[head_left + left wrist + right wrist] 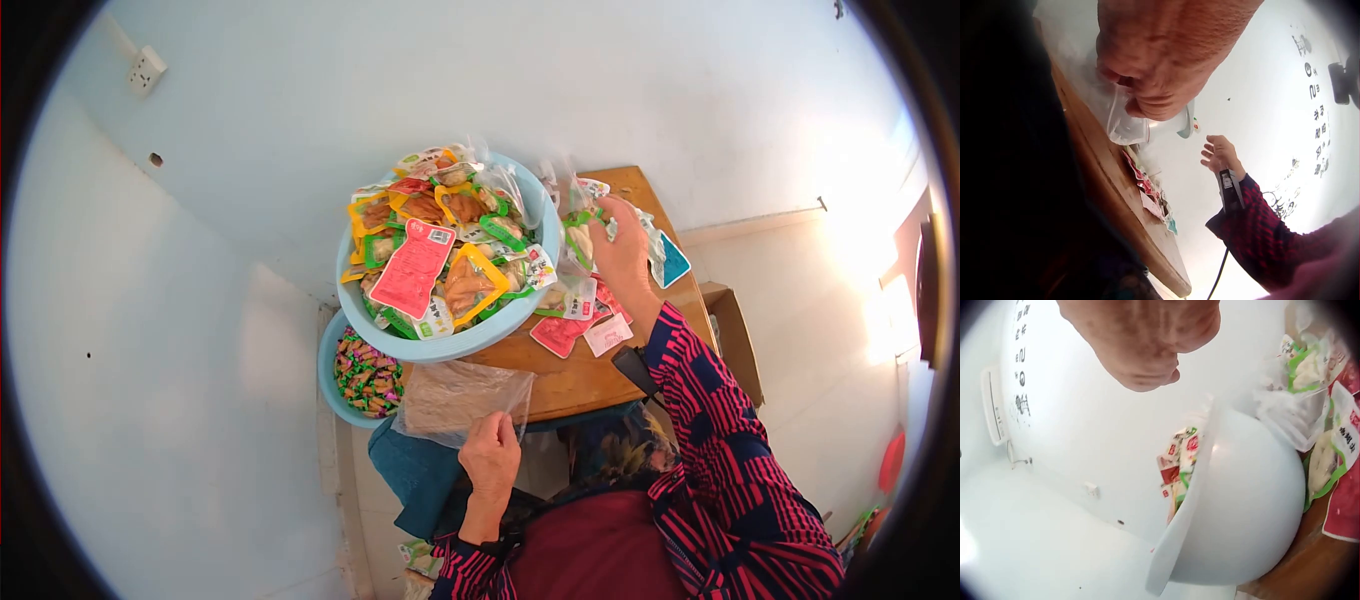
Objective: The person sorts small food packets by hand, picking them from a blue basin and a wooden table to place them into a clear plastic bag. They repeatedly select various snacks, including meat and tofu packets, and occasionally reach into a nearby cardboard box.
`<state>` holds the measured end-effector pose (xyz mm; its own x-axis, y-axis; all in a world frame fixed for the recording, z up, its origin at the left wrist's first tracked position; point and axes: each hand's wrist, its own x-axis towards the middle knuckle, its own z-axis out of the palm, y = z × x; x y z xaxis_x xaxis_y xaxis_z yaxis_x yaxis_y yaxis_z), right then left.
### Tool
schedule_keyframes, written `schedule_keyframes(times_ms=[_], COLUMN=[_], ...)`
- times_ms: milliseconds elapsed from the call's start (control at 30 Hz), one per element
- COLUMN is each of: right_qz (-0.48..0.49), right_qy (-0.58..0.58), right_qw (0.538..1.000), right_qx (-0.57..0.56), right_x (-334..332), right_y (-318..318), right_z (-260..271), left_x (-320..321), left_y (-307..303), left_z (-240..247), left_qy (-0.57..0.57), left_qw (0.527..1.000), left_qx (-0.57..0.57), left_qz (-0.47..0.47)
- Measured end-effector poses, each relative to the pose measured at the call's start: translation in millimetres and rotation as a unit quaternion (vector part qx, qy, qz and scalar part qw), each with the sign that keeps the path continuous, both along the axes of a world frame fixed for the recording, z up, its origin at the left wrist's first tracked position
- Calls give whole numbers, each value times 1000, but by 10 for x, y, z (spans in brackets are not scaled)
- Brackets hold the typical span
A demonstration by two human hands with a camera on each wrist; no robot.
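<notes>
My left hand [490, 458] pinches the edge of a clear plastic bag [455, 395], which lies over the table's front edge. In the left wrist view, the film of the bag [1124, 128] hangs from the fingertips of that hand [1166, 56]. Raised above the table, my right hand [622, 255] has loosely bent fingers and nothing in them. From the head it overlaps snack packets [580, 238] right of a large blue basin [450, 347]. This basin is heaped with vacuum-sealed packets, a red one [413, 270] and a yellow-edged one [472, 285] on top.
A smaller blue basin [328, 375] of small wrapped pieces [368, 375] stands lower left. Red packets [560, 335] and a blue-ended packet [672, 262] lie on the wooden table [560, 385]. Beyond its right edge is a cardboard box [735, 340]. A wall [640, 90] rises behind.
</notes>
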<state>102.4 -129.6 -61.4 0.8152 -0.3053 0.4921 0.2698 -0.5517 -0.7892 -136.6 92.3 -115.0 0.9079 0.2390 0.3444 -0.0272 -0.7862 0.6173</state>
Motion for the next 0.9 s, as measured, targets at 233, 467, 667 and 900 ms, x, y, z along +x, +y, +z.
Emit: schedule_keyframes(times_ms=[233,467,667,900], right_qz=[167,268,235,209], right_qy=[-155,-155,-95,-65], right_qw=[966,924,914,840], right_qx=[-120,-224,-317,-497], right_x=[-342,-527,-449,-386], right_y=[766,1606,1928,1906], right_z=[475,551,404,374], left_x=[-26,-40,-113,-119], left_y=[17,37,59,115], left_z=[-25,-46,-47,-34], left_qy=[-1,-14,-7,-27], left_qw=[1000,1000,1000,1000], left_qx=[-17,-7,-12,-8], left_qz=[-7,3,-4,-3])
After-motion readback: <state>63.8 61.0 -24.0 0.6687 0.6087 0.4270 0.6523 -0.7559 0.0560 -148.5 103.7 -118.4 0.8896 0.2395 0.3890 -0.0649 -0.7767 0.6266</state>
